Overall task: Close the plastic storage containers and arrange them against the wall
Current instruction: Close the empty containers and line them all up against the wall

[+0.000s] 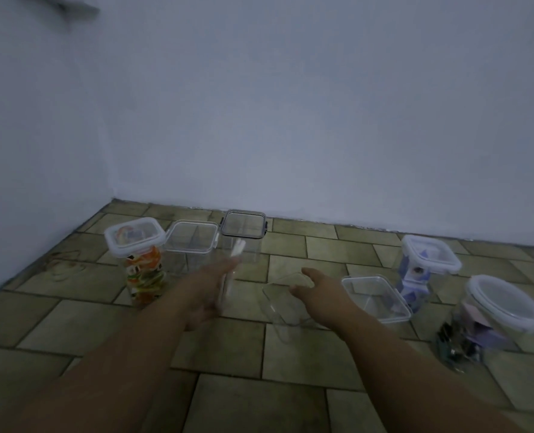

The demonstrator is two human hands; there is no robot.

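My left hand (211,292) grips a clear lid with a white rim (231,267), held on edge above the floor. Just right of it stands an open, empty clear container (279,310). My right hand (317,290) hovers at this container's right rim with thumb and fingers apart; I cannot tell whether it touches. A tall container with orange and green contents (142,270) stands lidded at the left. Behind it are a clear lidded container (190,242) and a grey-rimmed one (243,228) near the wall (290,135).
To the right stand a low clear lidded box (376,300), a lidded container with purple contents (425,264) and a round lidded jar (493,320). The tiled floor (228,401) meets a second wall (25,151) in the corner at the left.
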